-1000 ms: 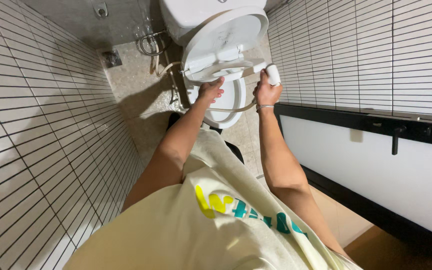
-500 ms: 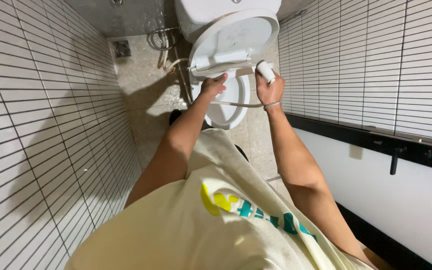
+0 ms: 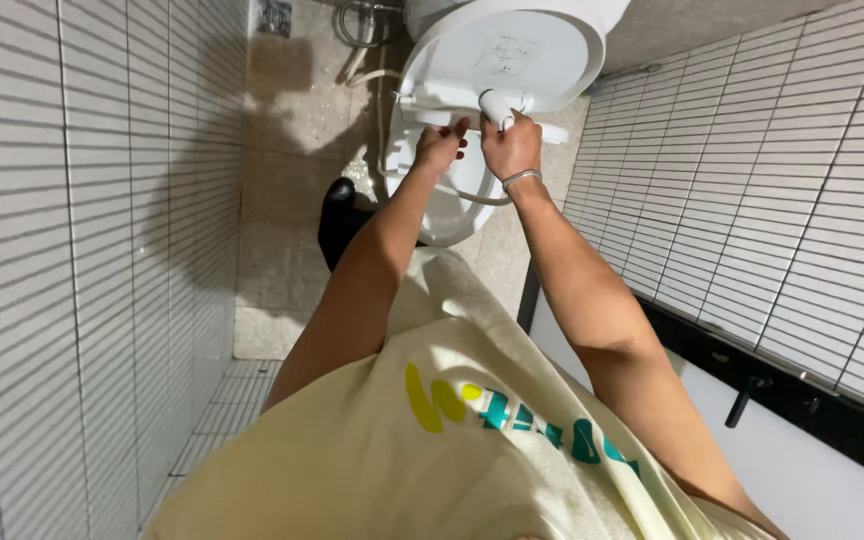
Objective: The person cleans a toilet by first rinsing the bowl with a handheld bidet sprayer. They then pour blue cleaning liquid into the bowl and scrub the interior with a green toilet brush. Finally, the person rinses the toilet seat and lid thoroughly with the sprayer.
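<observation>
Reaching out over the toilet (image 3: 452,215), both arms stretch to the far end of this narrow tiled stall. Right hand (image 3: 512,148) is wrapped tight around the white spray nozzle (image 3: 495,107), fingers curled in a fist, the nozzle's tip poking up out of the grip and sitting right at the hinge of the raised toilet lid (image 3: 517,50). A thin white hose (image 3: 472,197) loops down from that hand and curves across the bowl. A silver bracelet (image 3: 520,179) rings the right wrist. Left hand (image 3: 439,148) is just beside it, fingers bent and resting on the back rim of the seat by the hinge; whether it pinches anything I cannot tell. The two hands are nearly touching. On the near left of the bowl, a dark shoe (image 3: 337,215) stands on the speckled floor (image 3: 282,200). White tiled walls (image 3: 82,250) close in on left and right, and a pale yellow shirt (image 3: 432,440) fills the near foreground.
</observation>
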